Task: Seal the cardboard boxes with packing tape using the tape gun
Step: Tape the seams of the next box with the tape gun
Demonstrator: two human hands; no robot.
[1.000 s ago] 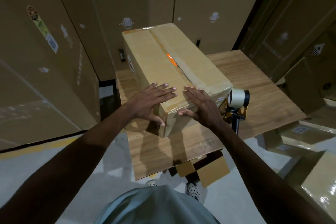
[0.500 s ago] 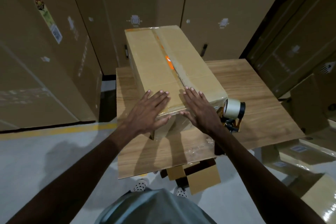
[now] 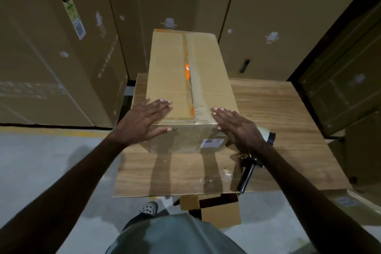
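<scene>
Two hands: both flat on near end of cardboard box (image 3: 185, 88), nothing gripped.
Left fingers (image 3: 158, 106): straight, slightly spread, lying on box top at its near-left corner; thumb down on near face.
Right fingers (image 3: 223, 112): straight, close together, on near-right top corner.
Left hand (image 3: 142, 121): palm over near-left edge of box.
Right hand (image 3: 239, 128): palm over near-right corner, wrist above tape gun.
Box: lengthwise on wooden table (image 3: 278, 109), left of centre, far end past table's far edge.
Seam (image 3: 190, 80): runs down middle of top; clear tape looks laid over it and down near face, orange patches showing beside it.
Tape gun (image 3: 250, 167): lying on table near its near-right part, just beside box, under right forearm; roll partly hidden, black handle pointing to near edge.
Step, likely: pressing or squaring the box after taping.
Doing it well: press flat and even, rub tape ends down on near face, keep flaps butted; avoid knocking tape gun off with the forearm.
Surroundings: tall cartons behind, small open box on floor under near edge.
</scene>
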